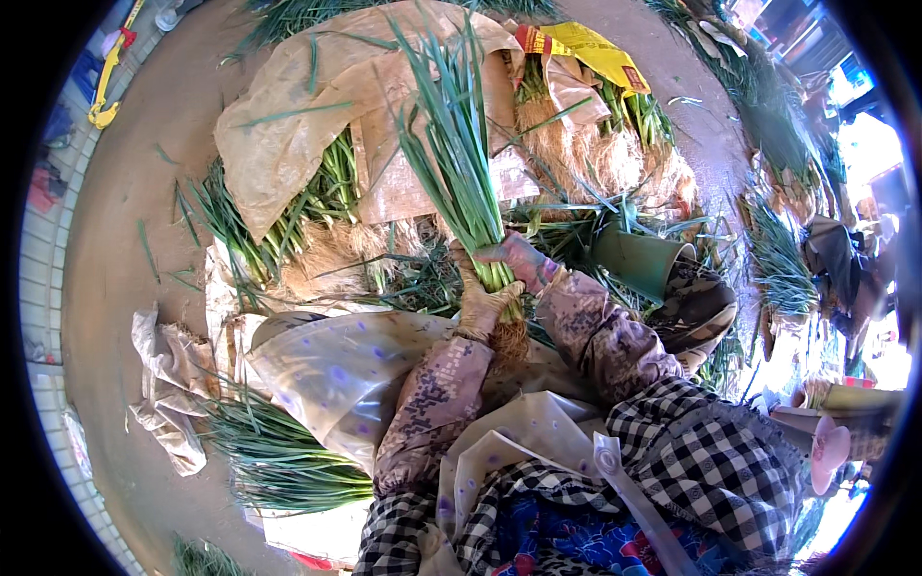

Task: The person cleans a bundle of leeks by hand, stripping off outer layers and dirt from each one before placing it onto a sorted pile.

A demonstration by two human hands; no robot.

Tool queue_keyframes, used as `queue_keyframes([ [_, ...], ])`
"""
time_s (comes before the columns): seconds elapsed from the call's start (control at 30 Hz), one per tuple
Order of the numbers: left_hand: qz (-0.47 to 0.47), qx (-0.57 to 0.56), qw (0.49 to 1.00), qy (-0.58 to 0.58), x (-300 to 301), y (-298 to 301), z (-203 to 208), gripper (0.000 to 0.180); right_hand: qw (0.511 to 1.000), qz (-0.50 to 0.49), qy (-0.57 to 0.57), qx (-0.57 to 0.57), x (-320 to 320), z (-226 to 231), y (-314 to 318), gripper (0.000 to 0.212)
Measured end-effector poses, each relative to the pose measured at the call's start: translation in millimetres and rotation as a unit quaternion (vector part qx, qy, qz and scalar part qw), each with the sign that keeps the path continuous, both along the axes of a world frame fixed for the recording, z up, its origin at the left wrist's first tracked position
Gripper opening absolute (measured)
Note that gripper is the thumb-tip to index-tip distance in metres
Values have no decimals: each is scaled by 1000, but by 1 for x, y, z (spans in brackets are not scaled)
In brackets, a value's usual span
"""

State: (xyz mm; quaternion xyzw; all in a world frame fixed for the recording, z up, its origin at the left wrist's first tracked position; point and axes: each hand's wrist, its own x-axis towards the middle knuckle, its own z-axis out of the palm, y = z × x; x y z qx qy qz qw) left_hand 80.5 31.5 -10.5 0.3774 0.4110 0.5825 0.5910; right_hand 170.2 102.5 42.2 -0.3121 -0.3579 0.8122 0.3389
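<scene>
With fingers of left hand (479, 305) and right hand (528, 261) curled snugly around, holding a bunch of green onions (471, 206) in the frame's middle. Pointing leaves (444, 101) up, in front of a tan sheet (274, 125).

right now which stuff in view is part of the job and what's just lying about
Part of the job:
- left hand and right hand, gripping a green-leaved bunch
- rooted bundles under covers

Probably just lying about:
- crumpled sack at left
- yellow object near the wall
</scene>
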Motion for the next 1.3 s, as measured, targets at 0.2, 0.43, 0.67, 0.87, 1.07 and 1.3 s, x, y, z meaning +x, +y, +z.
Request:
queue_keyframes([
  [0.2,8,-70,994,86,-5,-3,-43,80,999,30,8,-26,-11,-29,-6,40],
  [0.43,-20,-167,986,-12,-5,-4,-147,36,695,-24,-557,455,3,-65,31,75],
  [0.67,-15,-245,969,-21,-19,-14,-116,26,922,-133,-299,204,-30,-8,135,51],
  [0.87,-71,-388,905,162,-31,-13,-117,31,948,-143,-272,84,-27,-4,192,21],
  [1.07,32,-392,848,355,-33,-38,-143,41,917,-245,-214,230,45,92,268,17],
  [1.3,101,-365,848,372,-27,-23,-91,44,400,527,-702,266,42,74,142,28],
])
